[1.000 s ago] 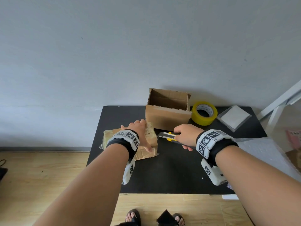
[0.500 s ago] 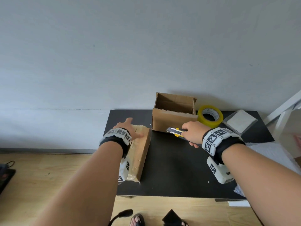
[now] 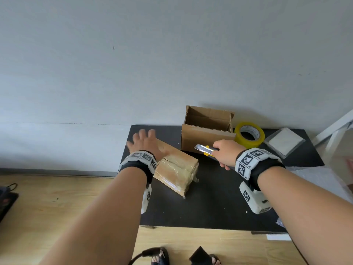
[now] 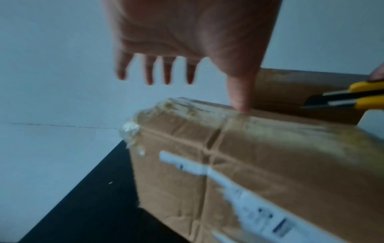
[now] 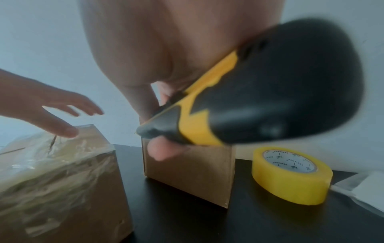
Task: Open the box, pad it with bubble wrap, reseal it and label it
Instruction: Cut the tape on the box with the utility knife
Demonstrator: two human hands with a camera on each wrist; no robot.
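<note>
A taped-up cardboard box (image 3: 176,170) with a white label (image 4: 245,194) on its side lies on the left of the black table (image 3: 219,203). My left hand (image 3: 144,141) hovers over the box's far end with fingers spread, its thumb (image 4: 239,97) touching the top edge. My right hand (image 3: 226,153) grips a yellow-and-black utility knife (image 3: 205,149), blade out and pointing left, just right of the box. In the right wrist view the knife (image 5: 239,105) fills the middle, with the taped box (image 5: 58,180) at the lower left.
An open empty cardboard box (image 3: 207,129) stands at the back of the table. Beside it lie a yellow tape roll (image 3: 249,134) and a clear packet of white sheets (image 3: 284,141). Bubble wrap (image 3: 317,180) spreads at the right edge. A white wall stands behind.
The taped box has been turned about on the table and now lies diagonally. My left hand has lifted off it and spread open. The right hand has kept the knife.
</note>
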